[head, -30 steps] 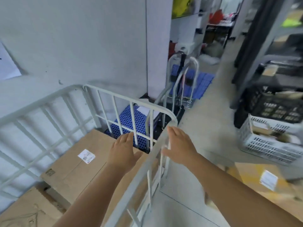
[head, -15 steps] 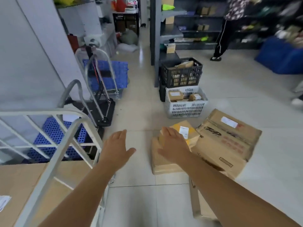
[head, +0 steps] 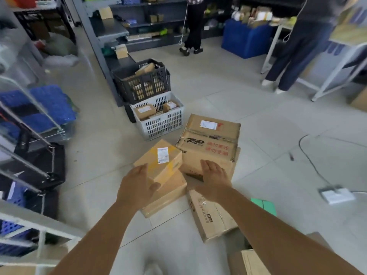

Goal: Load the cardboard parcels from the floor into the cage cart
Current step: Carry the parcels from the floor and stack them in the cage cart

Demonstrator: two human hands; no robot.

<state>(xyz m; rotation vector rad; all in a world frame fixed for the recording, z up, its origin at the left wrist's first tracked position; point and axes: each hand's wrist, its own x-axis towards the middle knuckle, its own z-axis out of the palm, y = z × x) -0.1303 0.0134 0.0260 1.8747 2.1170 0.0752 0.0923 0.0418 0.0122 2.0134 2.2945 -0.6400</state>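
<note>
Head view shows both hands, left hand (head: pixel 137 187) and right hand (head: pixel 215 178), fingers spread and holding nothing, reaching at centre frame toward the small yellow-taped parcel (head: pixel 158 161) to lift it.

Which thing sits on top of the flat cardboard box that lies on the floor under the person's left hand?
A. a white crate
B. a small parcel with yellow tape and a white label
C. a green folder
B: the small yellow-taped parcel rests on the flat box, just beyond the left hand.

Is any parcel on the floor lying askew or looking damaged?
Yes. The small yellow-taped parcel lies tilted on a flat parcel, and the big printed box leans, its top edge crumpled.
</note>
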